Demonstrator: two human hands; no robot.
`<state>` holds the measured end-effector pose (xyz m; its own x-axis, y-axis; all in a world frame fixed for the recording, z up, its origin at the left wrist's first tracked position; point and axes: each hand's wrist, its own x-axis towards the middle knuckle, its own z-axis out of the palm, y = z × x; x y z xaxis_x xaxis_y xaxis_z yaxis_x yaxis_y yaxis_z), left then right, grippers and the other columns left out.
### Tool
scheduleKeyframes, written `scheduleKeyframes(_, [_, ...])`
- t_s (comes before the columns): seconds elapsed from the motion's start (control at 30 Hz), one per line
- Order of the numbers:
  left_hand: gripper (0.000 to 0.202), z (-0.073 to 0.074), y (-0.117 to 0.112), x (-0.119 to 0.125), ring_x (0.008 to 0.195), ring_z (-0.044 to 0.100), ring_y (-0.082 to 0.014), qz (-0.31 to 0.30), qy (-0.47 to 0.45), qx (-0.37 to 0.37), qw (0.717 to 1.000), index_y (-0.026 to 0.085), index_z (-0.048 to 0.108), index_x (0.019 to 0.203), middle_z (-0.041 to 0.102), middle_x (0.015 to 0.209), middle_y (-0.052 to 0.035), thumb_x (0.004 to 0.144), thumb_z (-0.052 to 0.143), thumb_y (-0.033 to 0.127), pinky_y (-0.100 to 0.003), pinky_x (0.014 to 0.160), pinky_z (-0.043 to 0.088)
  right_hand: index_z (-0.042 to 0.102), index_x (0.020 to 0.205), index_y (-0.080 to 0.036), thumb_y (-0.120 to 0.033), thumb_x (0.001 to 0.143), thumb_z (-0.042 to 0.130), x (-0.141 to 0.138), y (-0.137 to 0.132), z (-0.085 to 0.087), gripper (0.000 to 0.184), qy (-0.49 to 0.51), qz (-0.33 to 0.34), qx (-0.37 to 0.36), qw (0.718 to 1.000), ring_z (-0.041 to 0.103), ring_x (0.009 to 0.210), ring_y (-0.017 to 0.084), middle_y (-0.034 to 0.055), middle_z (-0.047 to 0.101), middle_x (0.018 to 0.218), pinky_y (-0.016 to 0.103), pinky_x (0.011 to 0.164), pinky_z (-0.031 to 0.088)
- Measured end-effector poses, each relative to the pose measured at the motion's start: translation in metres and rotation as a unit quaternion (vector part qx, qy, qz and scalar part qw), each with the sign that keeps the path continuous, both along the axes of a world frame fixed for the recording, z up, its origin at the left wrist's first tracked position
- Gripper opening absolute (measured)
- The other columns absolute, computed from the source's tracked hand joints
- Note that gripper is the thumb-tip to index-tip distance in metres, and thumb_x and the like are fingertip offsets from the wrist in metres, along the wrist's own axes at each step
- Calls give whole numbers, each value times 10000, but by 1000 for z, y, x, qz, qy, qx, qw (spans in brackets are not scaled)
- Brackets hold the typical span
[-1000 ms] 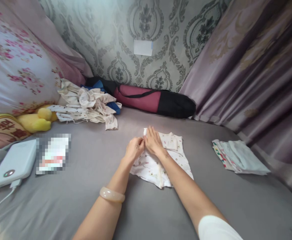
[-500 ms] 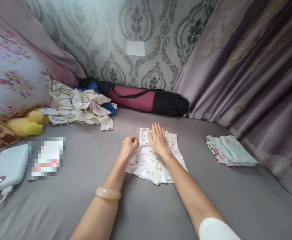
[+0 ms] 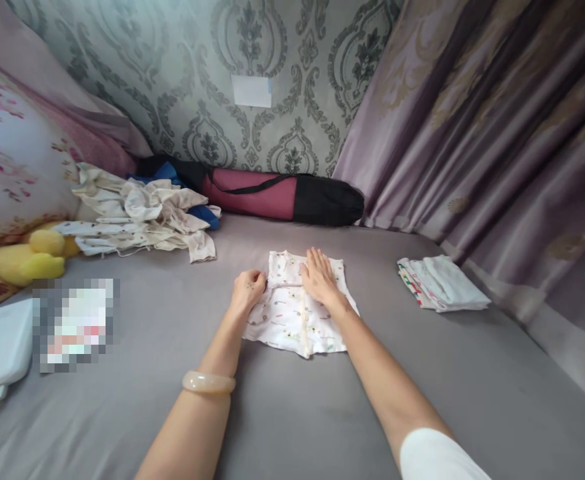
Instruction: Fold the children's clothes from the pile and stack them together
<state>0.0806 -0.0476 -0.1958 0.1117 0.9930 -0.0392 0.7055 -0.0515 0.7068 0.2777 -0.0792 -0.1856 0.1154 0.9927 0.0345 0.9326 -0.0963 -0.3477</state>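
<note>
A small white baby shirt (image 3: 285,320) with a scattered print and a cream strip down its middle lies spread on the grey sheet, its far part folded over into a band. My left hand (image 3: 249,291) is closed at the shirt's left edge, fingers curled under and their tips hidden. Flat on the folded band, right of the strip, rests my right hand (image 3: 319,277), fingers stretched out and pointing away from me.
Crumpled clothes (image 3: 147,213) are heaped at the back left beside a yellow plush toy (image 3: 27,260). A maroon and black long bag (image 3: 252,193) lies along the wall. Folded clothes (image 3: 442,283) sit at right. A white power bank (image 3: 2,340) and a blurred-out item (image 3: 79,327) lie at left.
The whole view has shifted, so most things appear further left. My right hand has slid slightly to the right across the shirt, uncovering more of the folded band; my left hand keeps its place.
</note>
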Motion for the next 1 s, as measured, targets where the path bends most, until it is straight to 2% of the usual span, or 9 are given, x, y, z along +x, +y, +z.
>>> scheduleKeyframes(0.07, [329,2,-1,0,695,561,-167,-3,4,4,1000,123,714,775,648,673,-45,857,454,306,-245,625,347,201,1526,-16,-411,994,197,4,-11,-8,663,-45,-28,16,998,33,1497,231,147,122,1612,411,1200,2])
scheduleKeyframes(0.17, [331,2,-2,1,738,580,-175,-5,12,9,1000,122,716,796,674,715,-57,865,451,309,-247,648,360,223,1517,-3,-421,997,208,6,-19,-19,667,-60,-38,-41,997,77,1493,250,164,150,1604,421,1199,4])
scheduleKeyframes(0.3, [323,-6,1,2,823,617,-190,-13,2,43,999,136,712,942,708,868,-83,877,441,300,-259,746,424,234,1523,-36,-428,997,212,15,-16,-16,656,-24,-23,-89,995,95,1492,238,144,155,1610,414,1200,47])
scheduleKeyframes(0.4, [346,-16,5,3,967,610,-216,-66,5,139,988,155,673,1106,690,1071,-110,879,433,258,-311,901,446,354,1488,-96,-348,989,245,31,-14,-9,569,5,-33,-45,998,221,1463,198,118,290,1578,347,1180,170])
scheduleKeyframes(0.5, [399,-25,5,7,1223,502,-257,-142,36,204,968,189,609,1243,618,1294,-100,901,405,223,-393,1049,381,495,1398,-133,-201,954,285,47,-19,-7,495,-21,-83,39,996,390,1361,197,110,462,1471,306,1112,277])
scheduleKeyframes(0.6, [448,-28,1,13,1396,336,-295,-192,85,181,961,198,518,1362,498,1451,-108,941,380,267,-474,1109,311,575,1317,-186,-181,943,344,50,-26,-10,439,-46,-138,49,988,517,1199,241,109,586,1325,353,1013,348])
scheduleKeyframes(0.7, [499,-28,-6,18,1444,257,-310,-221,131,135,957,199,436,1431,399,1522,-132,969,351,365,-529,1132,252,637,1213,-206,-221,944,404,44,-30,-11,357,-75,-172,61,980,535,1129,277,120,638,1212,396,956,347])
scheduleKeyframes(0.83, [537,-23,-12,22,1472,191,-297,-235,159,91,955,177,394,1455,325,1562,-129,984,289,413,-536,1162,166,678,1063,-153,-265,954,412,37,-28,-10,308,-96,-209,67,971,561,1083,297,160,666,1103,405,922,340])
scheduleKeyframes(1.0, [551,-16,-15,22,1486,146,-283,-235,183,66,952,165,361,1473,279,1579,-128,984,281,406,-517,1177,125,662,1042,-157,-319,945,465,40,-24,-11,274,-58,-222,29,973,600,1059,285,164,681,1086,386,920,338])
